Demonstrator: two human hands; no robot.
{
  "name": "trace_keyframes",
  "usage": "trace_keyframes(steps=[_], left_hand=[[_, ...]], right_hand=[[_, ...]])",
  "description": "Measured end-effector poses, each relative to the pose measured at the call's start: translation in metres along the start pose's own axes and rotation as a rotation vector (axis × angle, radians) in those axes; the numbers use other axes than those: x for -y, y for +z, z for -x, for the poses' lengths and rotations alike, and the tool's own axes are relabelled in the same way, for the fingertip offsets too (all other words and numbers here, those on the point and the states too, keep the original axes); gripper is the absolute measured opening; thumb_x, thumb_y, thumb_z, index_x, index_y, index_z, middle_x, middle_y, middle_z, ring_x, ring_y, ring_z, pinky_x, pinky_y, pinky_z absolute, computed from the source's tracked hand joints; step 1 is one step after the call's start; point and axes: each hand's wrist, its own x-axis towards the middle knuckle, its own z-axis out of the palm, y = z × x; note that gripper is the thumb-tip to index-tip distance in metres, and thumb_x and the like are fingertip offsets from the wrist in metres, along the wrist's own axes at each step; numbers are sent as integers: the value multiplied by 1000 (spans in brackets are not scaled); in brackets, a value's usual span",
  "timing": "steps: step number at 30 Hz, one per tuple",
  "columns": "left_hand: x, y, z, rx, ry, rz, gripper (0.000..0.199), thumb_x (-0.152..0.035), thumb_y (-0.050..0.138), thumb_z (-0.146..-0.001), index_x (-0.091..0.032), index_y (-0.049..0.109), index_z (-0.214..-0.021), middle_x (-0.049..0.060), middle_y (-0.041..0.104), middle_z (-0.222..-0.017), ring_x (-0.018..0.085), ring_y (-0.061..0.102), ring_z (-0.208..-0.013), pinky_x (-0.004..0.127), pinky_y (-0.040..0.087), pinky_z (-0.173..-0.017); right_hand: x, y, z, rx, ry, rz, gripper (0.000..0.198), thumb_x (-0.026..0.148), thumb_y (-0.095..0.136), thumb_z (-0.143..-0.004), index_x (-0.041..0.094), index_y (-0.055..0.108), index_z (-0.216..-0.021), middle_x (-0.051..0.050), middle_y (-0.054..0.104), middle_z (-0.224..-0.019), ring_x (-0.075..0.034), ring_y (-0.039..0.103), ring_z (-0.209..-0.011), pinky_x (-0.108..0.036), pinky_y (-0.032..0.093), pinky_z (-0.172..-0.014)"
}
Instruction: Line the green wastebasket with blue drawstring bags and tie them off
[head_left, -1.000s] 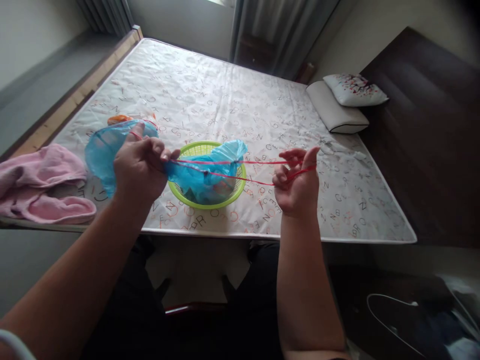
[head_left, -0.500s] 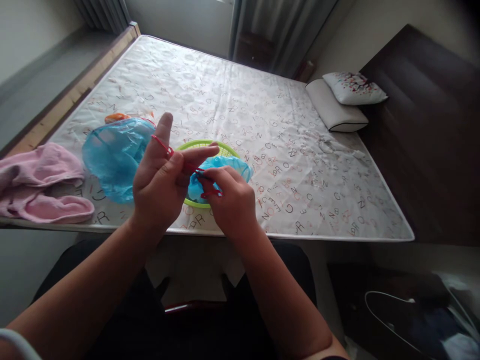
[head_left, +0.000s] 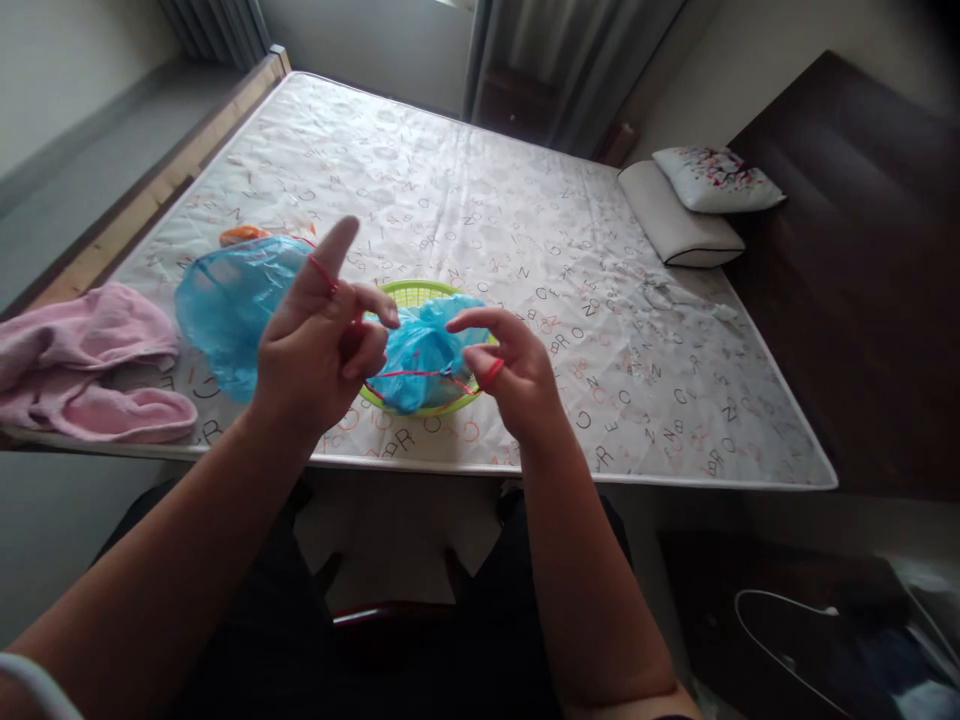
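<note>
Red yarn stretches between my two hands above the basket. My left hand has its index finger raised with a yarn loop round it, while its other fingers curl over the strand. On the right side, my right hand has a red loop round the thumb. Its index finger arches away from the thumb, and its remaining fingers are mostly hidden. Under the strand, a crumpled blue plastic bag lies in a green basket. Another blue plastic bag rests just left of my left hand.
A pink cloth garment lies at the left front of the letter-patterned mattress. Beyond the left bag is an orange packet. Two pillows sit by the dark headboard. A white cable hangs at lower right.
My right hand has drawn away to the right from my left hand, and its thumb and index finger have parted. A length of red yarn now spans the gap.
</note>
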Motion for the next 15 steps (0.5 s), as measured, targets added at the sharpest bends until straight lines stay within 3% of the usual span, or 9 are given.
trace_keyframes(steps=[3,6,10,12,15], left_hand=[[0,8,3,82,-114,-55,34,-27,67,-100,-27,72,-134,-1,66,-69,7,36,-39,22,21,-35],[2,18,6,141,-262,-157,17,-30,66,-97,-21,76,-108,-2,55,-57,8,37,-39,20,22,-35],[9,24,9,360,-430,-209,16,-31,67,-95,-19,68,-85,-2,48,-53,9,37,-40,20,27,-37],[12,23,10,450,-481,-218,19,-30,65,-96,-19,65,-80,-2,45,-52,9,36,-42,22,27,-38],[13,21,10,485,-537,-251,20,-29,64,-96,-17,66,-81,-2,44,-55,9,36,-45,23,29,-41]], right_hand=[[6,-5,1,-80,-2,-37,29,51,62,-104,29,71,-121,0,66,-86,-13,55,-64,-28,52,-56],[10,-2,-1,-87,-4,-25,34,55,68,-101,31,72,-125,-3,75,-104,-14,63,-74,-29,56,-61],[14,0,-4,44,9,-93,31,50,72,-97,28,76,-119,-3,77,-111,-13,69,-81,-29,60,-71],[14,-2,-4,133,38,-142,29,48,76,-95,25,77,-113,-2,77,-103,-12,69,-77,-27,60,-69],[10,-8,-1,220,88,-171,30,49,80,-92,24,75,-106,1,74,-87,-11,65,-69,-25,57,-63]])
